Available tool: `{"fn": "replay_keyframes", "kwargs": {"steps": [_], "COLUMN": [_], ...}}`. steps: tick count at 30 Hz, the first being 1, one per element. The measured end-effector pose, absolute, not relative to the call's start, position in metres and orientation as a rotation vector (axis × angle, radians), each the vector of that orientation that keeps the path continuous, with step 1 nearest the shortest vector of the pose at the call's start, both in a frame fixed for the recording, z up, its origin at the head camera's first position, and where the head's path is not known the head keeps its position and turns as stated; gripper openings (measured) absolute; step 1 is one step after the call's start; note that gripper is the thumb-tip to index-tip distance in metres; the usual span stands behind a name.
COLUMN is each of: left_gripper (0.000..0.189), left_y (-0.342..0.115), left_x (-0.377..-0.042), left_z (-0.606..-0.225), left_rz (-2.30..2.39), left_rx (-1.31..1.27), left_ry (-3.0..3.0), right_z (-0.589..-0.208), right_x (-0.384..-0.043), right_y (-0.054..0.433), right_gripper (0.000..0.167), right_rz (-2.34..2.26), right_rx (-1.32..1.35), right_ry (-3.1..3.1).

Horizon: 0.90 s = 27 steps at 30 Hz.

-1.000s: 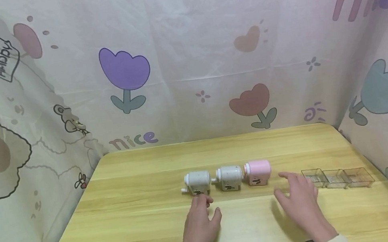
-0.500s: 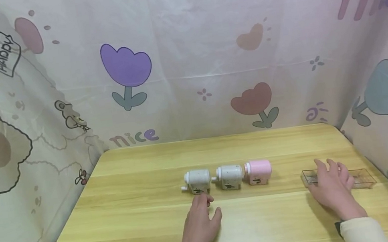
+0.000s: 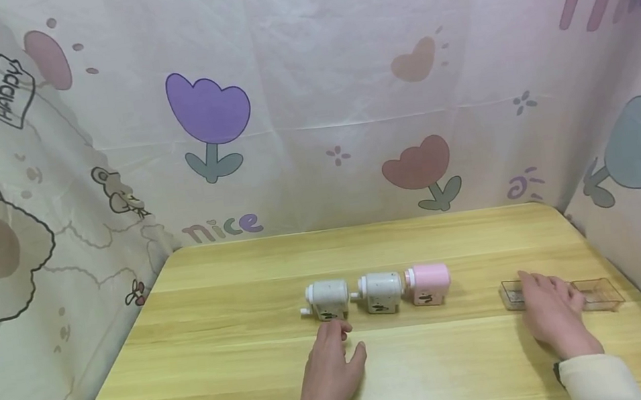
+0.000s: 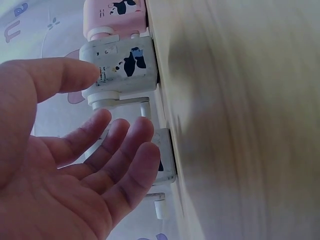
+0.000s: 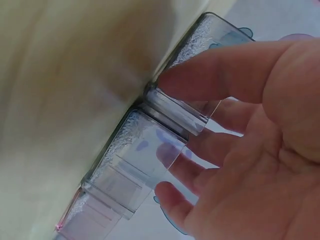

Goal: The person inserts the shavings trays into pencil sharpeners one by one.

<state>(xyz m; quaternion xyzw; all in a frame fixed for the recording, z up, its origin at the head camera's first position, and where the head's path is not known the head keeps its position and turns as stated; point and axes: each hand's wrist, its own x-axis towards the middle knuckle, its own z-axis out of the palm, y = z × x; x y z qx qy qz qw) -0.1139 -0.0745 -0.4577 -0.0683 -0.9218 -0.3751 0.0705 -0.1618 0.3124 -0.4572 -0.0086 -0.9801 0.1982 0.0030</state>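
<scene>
Three hand-crank pencil sharpeners stand in a row on the table: a pale grey one (image 3: 329, 296) at left, a second grey one (image 3: 381, 292) in the middle, a pink one (image 3: 429, 283) at right. My left hand (image 3: 329, 376) lies just before the left sharpener, fingers loosely bent around nothing. Over at the right, my right hand (image 3: 554, 318) is at three transparent drawers. It pinches the leftmost clear drawer (image 5: 200, 45), thumb on the near side and fingers behind. The middle clear drawer (image 5: 135, 155) is mostly covered in the head view; the pinkish drawer (image 3: 602, 294) sits at the right end.
The wooden table (image 3: 227, 371) is bounded by a printed cloth (image 3: 313, 94) at the back and both sides. The drawers lie near the table's right edge.
My right hand has travelled right from beside the pink sharpener to the drawers, lowered, and closed its fingers on the leftmost one. The left hand has stayed in place.
</scene>
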Motion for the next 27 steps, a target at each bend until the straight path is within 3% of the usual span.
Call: {"fn": "replay_keyframes", "kwargs": {"steps": [14, 27], "left_gripper": [0.03, 0.03], "left_y": [-0.075, -0.076], "left_x": [-0.114, -0.114], "left_z": [-0.456, -0.454], "left_rz": [-1.14, -1.147], "left_rx": [-0.183, -0.161], "left_ry": [-2.786, -2.757], "right_z": [-0.453, -0.44], "right_x": [-0.158, -0.148], "right_y": [0.308, 0.281], "right_gripper": [0.064, 0.057], "right_rz": [0.596, 0.588], "right_rx": [-0.003, 0.284], "right_ry": [-2.977, -3.071]}}
